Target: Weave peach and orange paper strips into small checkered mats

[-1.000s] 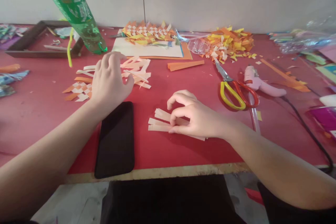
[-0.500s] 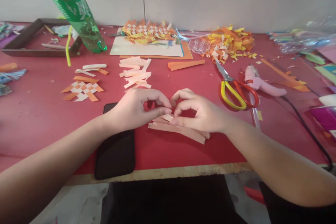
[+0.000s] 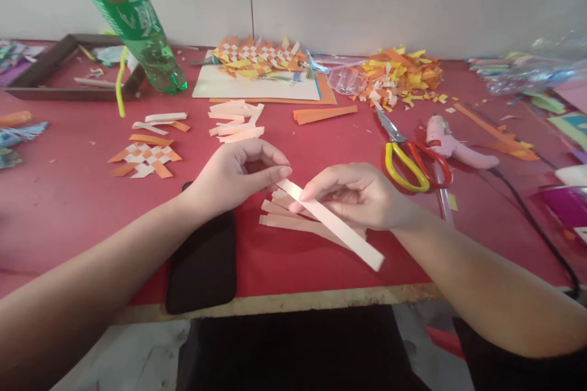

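Observation:
A pale paper strip [image 3: 342, 229] slants between my two hands, its free end pointing toward the table's front edge. My left hand [image 3: 247, 171] pinches the strip's upper end between thumb and forefinger. Along its length, my right hand [image 3: 355, 195] grips the strip with bent fingers; the thumb is partly hidden behind the paper. Beneath lie several loose pale strips [image 3: 293, 225] on the red tabletop. Beyond my left hand rests a group of folded pale strips [image 3: 236, 120]. Further left is a woven orange-and-white paper piece [image 3: 145, 157].
A black phone [image 3: 202, 269] lies under my left wrist. Scissors [image 3: 408, 162] and a pink glue gun [image 3: 458, 145] with a cord sit to the right. A green bottle [image 3: 137, 18] stands back left by a dark frame [image 3: 59, 93]. Orange and yellow paper pieces [image 3: 398, 76] are heaped behind.
A pale strip is now lifted above the loose strips and held between both hands. My left hand has shifted slightly up and left; my right hand has turned and moved slightly right.

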### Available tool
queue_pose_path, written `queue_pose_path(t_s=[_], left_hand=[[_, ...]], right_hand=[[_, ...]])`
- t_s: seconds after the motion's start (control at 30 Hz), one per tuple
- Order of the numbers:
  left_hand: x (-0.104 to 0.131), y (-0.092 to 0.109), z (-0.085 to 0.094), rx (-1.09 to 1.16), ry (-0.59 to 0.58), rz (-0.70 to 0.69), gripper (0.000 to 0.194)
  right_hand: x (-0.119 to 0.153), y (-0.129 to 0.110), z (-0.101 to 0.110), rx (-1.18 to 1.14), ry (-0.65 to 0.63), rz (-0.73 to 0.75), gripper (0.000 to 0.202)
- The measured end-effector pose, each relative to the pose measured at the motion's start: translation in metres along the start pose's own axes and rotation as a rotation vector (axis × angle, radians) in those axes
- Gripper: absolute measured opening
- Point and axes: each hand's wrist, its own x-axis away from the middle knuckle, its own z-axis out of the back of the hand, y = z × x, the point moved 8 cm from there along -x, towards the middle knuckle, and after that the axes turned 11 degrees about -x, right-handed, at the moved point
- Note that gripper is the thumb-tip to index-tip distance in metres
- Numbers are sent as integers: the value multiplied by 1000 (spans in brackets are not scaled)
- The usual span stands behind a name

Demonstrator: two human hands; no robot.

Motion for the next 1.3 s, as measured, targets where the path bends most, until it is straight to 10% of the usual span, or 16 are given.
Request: queue_pose_path(t_s=[0.47,1.3], left_hand=[[3,-13,-6,173,-12,171,18],[4,-9,-1,67,27,139,27]], right_hand=[[-3,12,27,54,346,-48,27],[-2,13,28,127,366,-19,22]])
